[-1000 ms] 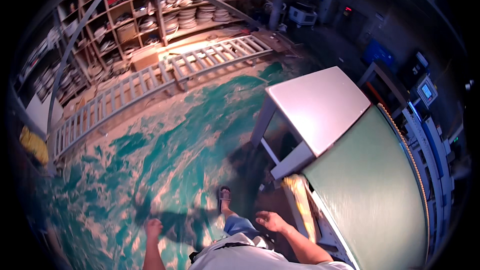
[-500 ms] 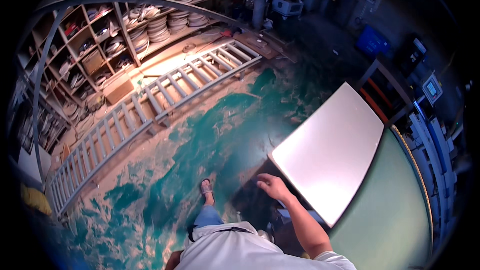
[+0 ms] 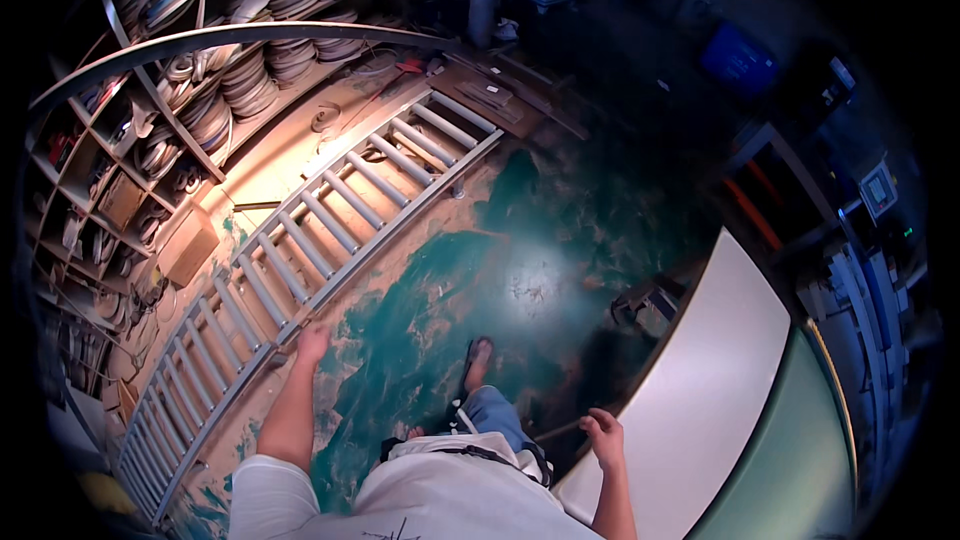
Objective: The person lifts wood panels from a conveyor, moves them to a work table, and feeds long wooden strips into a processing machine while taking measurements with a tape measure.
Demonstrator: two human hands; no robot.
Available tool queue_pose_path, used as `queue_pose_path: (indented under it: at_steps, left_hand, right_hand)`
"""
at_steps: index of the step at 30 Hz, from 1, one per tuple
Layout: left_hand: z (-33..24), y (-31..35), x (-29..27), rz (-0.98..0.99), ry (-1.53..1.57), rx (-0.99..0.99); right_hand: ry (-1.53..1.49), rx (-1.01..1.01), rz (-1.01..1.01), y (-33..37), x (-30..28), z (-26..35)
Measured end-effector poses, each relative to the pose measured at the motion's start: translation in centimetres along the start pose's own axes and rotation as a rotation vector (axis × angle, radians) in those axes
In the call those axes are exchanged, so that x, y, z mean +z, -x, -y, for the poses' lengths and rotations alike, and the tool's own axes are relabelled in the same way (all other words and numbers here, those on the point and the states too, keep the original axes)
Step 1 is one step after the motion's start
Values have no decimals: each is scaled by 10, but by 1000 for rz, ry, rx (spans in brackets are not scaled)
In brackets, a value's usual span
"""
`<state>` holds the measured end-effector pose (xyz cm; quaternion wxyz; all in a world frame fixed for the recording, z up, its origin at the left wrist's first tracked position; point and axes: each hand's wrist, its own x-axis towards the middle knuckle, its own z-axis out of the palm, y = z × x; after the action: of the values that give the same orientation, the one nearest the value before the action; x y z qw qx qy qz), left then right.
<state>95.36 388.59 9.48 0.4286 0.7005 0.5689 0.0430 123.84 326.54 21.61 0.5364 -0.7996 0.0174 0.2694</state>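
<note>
A white-topped table stands just to the right of a worker's right hand, its near edge passing behind the fingers (whether skin meets the surface cannot be told from this angle). The right hand hangs half open, fingers loosely curled, with nothing visible in its grip. Beyond the table, farther to the right of that hand, stretches a green machine bed, with a lit control screen ahead of it. The left hand is held out well apart from the right, fingers folded; what lies inside them cannot be seen. Ahead of the left hand runs a roller conveyor; farther off, a cardboard box sits below shelves of coiled rolls.
</note>
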Motion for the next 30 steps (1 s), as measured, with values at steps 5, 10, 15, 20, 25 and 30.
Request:
queue_pose_path:
  at_steps: [5,10,15,20,25,30]
  left_hand:
    - [-228,-101,73,36,348,109]
    - [-225,-116,124,326,66,-238]
    - [-191,-136,178,405,8,-784]
    - [-243,-268,255,383,416,-954]
    - [-411,-485,357,259,251,-376]
    - [-779,-651,360,281,626,-78]
  right_hand:
    - [122,1,-9,-187,13,37]
    - [523,-239,304,-395,71,207]
    - [426,-228,293,-589,113,338]
    - [326,-122,346,-760,134,359]
    - [456,20,532,-882,154,419]
    - [353,33,525,-1048,167,489]
